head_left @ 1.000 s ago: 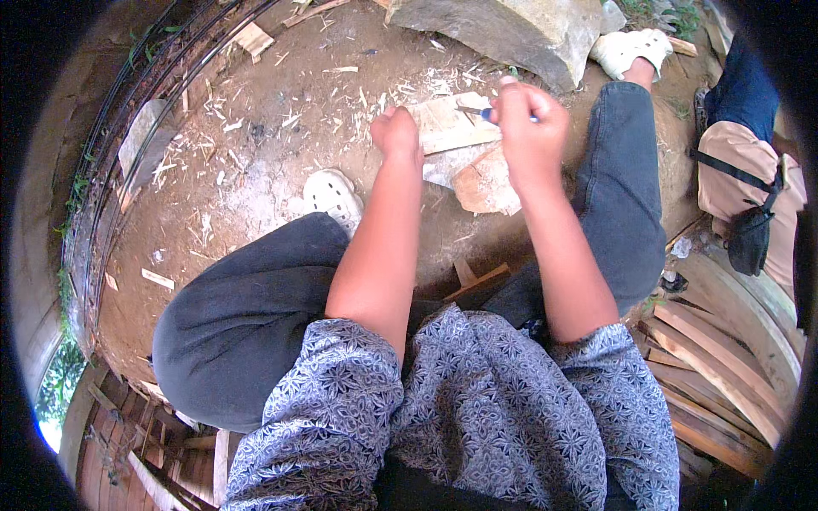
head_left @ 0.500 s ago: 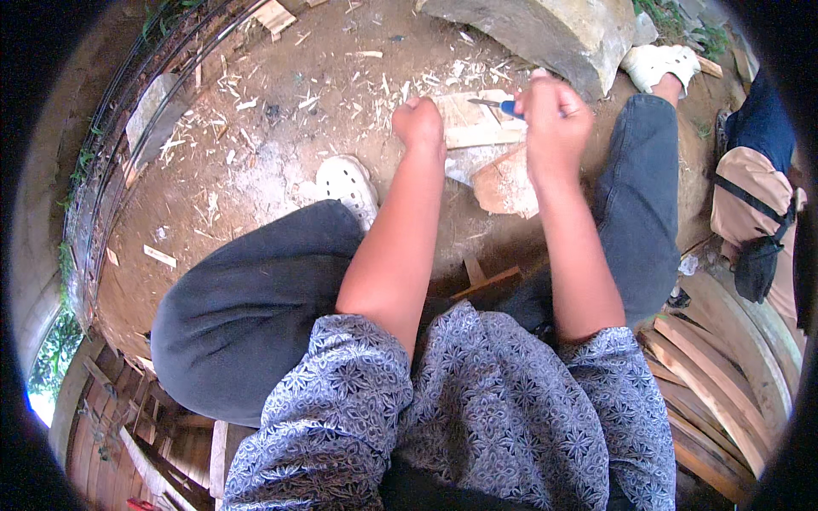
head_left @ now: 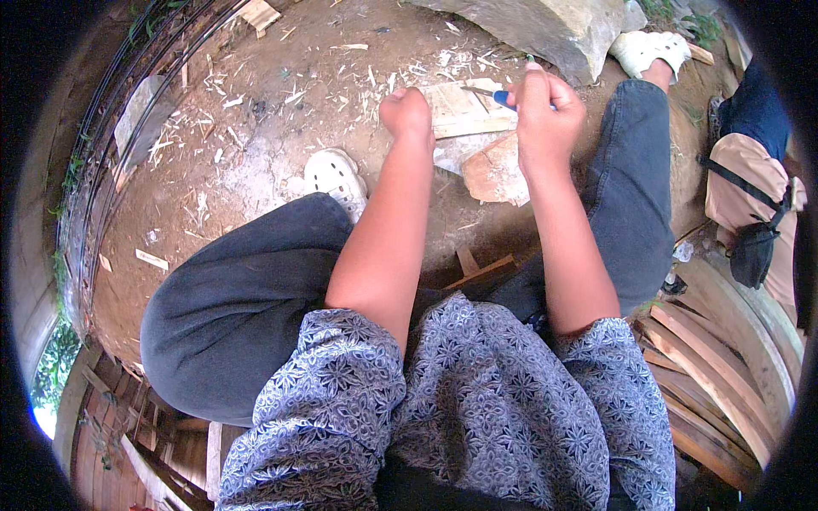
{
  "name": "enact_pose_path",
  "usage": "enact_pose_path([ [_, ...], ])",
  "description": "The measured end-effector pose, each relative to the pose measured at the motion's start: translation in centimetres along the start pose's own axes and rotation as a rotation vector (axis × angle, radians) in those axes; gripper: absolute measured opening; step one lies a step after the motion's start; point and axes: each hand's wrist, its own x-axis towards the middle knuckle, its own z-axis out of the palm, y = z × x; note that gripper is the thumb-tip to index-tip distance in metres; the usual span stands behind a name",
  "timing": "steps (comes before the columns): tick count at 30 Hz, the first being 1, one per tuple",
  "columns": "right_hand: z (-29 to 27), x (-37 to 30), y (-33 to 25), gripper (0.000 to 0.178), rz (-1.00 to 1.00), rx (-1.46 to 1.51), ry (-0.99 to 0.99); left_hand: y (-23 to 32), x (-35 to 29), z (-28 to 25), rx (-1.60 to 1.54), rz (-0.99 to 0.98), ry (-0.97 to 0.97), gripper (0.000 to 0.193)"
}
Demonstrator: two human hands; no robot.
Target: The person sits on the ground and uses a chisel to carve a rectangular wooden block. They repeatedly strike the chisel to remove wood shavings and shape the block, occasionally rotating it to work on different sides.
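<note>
My right hand [head_left: 550,115] is closed round the blue handle of a slim tool with a dark, narrow blade [head_left: 504,100], which looks like a knife. Its blade points left, over a pale wooden board [head_left: 467,114]. At the board's left end my left hand [head_left: 406,113] is curled into a fist, and the fingers' far side is hidden. Whether that fist grips the board or a small piece, I cannot make out. Just nearer than the board sits a chunky wood block [head_left: 497,173] with a pale cut face.
Wood shavings [head_left: 294,95] litter the dirt ground. A large rock [head_left: 545,34] lies at the far side, with a smaller stone [head_left: 141,115] at left by black cables [head_left: 100,128]. Planks [head_left: 707,375] are stacked at lower right. Another person's leg and tan garment [head_left: 743,180] show at right.
The whole view has shifted slightly, moving things up and left in the picture. The blade has turned a little in my right hand's grip. My left fist stays by the board.
</note>
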Motion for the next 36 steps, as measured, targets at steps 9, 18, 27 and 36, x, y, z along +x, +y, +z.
enact_pose_path([
  [9, 0.1, -0.2, -1.3, 0.037, 0.005, -0.066, -0.055, 0.3, 0.2, -1.3, -0.010, 0.047, -0.072, 0.013],
  [18, -0.2, 0.8, -3.2, 0.033, 0.082, 0.073, -0.105, 0.8, -0.8, -1.6, 0.055, 0.023, -0.028, 0.016],
  [27, -0.8, 0.8, -3.8, 0.034, 0.105, 0.032, -0.078, 1.2, -0.8, -1.4, 0.048, 0.064, -0.051, 0.010],
  [36, 0.0, 1.1, -1.5, 0.031, 0.075, -0.009, -0.073, 1.0, -0.5, -1.7, 0.068, 0.116, -0.084, 0.012],
])
